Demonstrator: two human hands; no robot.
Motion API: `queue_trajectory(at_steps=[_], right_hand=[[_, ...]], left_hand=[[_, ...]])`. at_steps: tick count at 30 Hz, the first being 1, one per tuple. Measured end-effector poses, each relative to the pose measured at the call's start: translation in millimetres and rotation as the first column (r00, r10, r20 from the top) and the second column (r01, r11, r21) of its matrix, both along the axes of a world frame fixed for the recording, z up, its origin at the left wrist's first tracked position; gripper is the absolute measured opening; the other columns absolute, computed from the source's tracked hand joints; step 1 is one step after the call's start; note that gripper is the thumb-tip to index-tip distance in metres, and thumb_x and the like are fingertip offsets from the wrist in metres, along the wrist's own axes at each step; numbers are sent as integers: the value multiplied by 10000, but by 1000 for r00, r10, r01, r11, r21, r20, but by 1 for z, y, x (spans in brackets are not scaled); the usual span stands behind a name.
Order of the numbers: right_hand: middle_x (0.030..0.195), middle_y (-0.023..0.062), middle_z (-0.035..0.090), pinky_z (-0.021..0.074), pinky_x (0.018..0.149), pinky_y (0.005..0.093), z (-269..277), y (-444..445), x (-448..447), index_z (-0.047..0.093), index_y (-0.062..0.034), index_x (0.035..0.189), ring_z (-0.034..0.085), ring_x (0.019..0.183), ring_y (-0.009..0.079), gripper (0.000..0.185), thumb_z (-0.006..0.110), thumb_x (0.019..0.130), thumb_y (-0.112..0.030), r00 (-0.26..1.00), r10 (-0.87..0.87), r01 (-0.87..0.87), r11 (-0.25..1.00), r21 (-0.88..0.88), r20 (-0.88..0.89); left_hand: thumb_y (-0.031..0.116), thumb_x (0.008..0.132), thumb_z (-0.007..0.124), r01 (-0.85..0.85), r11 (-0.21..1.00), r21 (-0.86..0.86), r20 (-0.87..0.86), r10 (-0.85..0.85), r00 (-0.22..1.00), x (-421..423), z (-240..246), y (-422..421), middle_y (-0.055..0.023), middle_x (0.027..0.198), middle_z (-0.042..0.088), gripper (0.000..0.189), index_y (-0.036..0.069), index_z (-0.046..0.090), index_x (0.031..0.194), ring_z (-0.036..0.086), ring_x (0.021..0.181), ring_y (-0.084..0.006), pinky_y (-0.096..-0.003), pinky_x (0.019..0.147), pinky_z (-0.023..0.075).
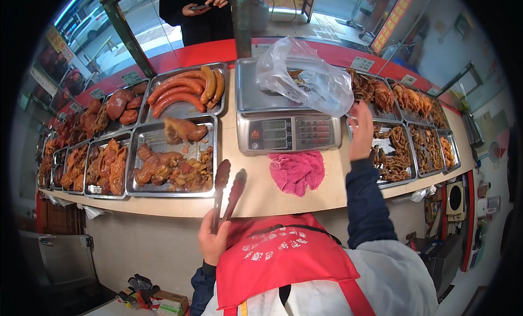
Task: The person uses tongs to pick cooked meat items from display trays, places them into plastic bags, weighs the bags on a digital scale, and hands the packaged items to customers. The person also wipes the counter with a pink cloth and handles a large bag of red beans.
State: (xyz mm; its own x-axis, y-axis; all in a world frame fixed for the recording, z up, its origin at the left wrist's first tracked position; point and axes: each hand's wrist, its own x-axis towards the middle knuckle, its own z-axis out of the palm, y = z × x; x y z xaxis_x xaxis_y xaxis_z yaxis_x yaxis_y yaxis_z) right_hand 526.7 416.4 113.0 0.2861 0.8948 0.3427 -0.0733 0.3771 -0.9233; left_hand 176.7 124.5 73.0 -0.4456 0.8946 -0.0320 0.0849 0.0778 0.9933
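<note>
In my left hand [213,240] is a pair of serving tongs [220,193], its dark tips apart and pointing up over the counter's front edge. My right hand [361,132] is raised at the right end of the digital scale [289,133], fingers extended near the rim of a clear plastic bag [306,83]. Whether the fingertips touch the bag, I cannot tell. The bag lies open-mouthed on the scale's metal pan [247,99], with a little brown food inside. Below the scale, a crumpled pink cloth [297,172] rests on the counter [253,201].
Left of the scale are a tray of sausages [179,89], a tray of braised meat pieces [173,165] and several more meat trays. To the right, trays hold cooked poultry [412,99] and chicken feet [394,152]. A person [196,14] behind the glass holds a phone [199,7].
</note>
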Motion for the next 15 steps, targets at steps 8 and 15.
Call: queue_trajectory(at_steps=[8, 15], right_hand=[[821, 90, 705, 518, 689, 366, -94, -56, -27, 618, -164, 1298, 683, 751, 244, 325, 537, 1016, -302, 763, 277, -43, 923, -382, 584], [909, 152, 713, 519, 733, 479, -78, -37, -31, 649, -224, 1235, 667, 840, 396, 277, 523, 996, -280, 630, 126, 80, 971, -225, 767]], left_hand=[[90, 884, 738, 175, 983, -52, -136, -181, 974, 16, 8, 28, -2, 825, 580, 434, -34, 576, 1266, 528, 740, -76, -237, 690, 459], [121, 877, 756, 197, 980, -33, -163, -200, 966, 24, -2, 33, 9, 782, 552, 447, -29, 581, 1261, 497, 701, -75, -238, 649, 442]])
